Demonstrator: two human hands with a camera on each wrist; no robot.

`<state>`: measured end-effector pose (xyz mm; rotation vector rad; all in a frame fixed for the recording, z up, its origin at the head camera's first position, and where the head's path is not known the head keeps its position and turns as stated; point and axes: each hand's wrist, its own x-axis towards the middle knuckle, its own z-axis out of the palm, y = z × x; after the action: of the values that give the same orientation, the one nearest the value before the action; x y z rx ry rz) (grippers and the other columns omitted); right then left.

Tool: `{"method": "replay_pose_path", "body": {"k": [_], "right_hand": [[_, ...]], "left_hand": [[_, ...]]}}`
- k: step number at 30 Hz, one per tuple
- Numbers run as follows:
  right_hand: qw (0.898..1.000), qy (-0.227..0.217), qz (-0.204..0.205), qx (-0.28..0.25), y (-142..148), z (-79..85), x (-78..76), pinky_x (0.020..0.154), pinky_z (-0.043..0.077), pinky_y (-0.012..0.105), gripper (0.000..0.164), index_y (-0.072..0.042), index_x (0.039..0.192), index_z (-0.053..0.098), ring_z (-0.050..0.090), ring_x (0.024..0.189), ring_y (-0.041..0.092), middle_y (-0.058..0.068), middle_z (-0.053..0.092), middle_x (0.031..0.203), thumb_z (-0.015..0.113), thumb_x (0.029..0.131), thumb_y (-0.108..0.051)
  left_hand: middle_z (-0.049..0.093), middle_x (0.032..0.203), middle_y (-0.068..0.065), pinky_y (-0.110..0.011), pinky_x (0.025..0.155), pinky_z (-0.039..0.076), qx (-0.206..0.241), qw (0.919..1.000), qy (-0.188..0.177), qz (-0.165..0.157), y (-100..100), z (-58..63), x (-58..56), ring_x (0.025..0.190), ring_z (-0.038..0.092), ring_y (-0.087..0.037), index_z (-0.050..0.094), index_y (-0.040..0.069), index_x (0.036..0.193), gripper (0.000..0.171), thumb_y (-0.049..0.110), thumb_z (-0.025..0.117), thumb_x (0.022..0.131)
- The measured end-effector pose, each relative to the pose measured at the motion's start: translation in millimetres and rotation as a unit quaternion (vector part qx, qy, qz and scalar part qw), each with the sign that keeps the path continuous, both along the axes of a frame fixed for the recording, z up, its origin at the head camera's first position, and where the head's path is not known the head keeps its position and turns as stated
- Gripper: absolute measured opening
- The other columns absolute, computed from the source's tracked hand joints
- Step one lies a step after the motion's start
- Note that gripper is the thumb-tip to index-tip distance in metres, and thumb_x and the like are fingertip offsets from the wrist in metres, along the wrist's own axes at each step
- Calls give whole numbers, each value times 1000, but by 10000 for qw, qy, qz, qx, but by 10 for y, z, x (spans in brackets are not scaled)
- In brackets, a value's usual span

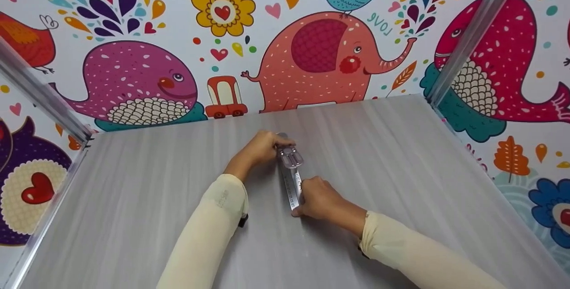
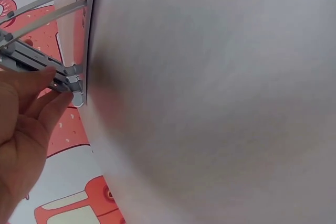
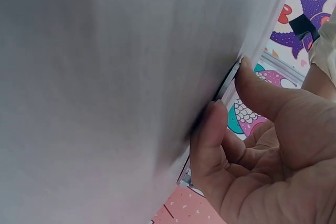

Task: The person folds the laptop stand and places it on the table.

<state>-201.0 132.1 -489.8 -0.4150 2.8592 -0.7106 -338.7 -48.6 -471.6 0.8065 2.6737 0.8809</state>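
A silver folding metal stand [image 1: 290,191], much like a folding laptop stand, lies lengthwise on the table with a row of slots along its base. At its far end, my left hand [image 1: 262,144] pinches the hinged arm [image 2: 31,59] between thumb and fingers. Thin struts [image 2: 50,22] rise from the base bar in the left wrist view. My right hand [image 1: 323,197] holds the near end of the base, thumb at the tip and fingers along the right side. In the right wrist view, the base's thin edge [image 3: 227,83] shows between thumb and index finger.
The grey wood-grain table [image 1: 392,168] extends around both hands. Behind it stands a wall [image 1: 236,57] printed with cartoon animals. Metal posts [image 1: 472,39] rise at the back corners, and a metal rail [image 1: 49,217] runs along the left edge.
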Motion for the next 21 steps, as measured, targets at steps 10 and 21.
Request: {"method": "replay_pose_path", "body": {"k": [10, 21], "right_hand": [[9972, 113, 594, -447, 121, -41, -35, 49, 37, 27, 33, -10, 72, 68, 44, 55, 8, -9, 54, 59, 92, 73, -33], [9896, 109, 584, -1311, 393, 28, -421, 57, 51, 27, 23, -4, 107, 67, 62, 62, 8, 4, 74, 80, 76, 92, -20]], "left_hand": [[65, 140, -6, -43, 110, 48, 186, 9982, 185, 544, -24, -61, 169, 126, 63, -23, 65, 18, 138, 58, -14, 55, 89], [75, 114, -16, -41, 90, 57, 1305, 9716, -654, 1863, -72, -3, 667, 101, 73, -28, 69, 1, 122, 32, 4, 65, 90]]}}
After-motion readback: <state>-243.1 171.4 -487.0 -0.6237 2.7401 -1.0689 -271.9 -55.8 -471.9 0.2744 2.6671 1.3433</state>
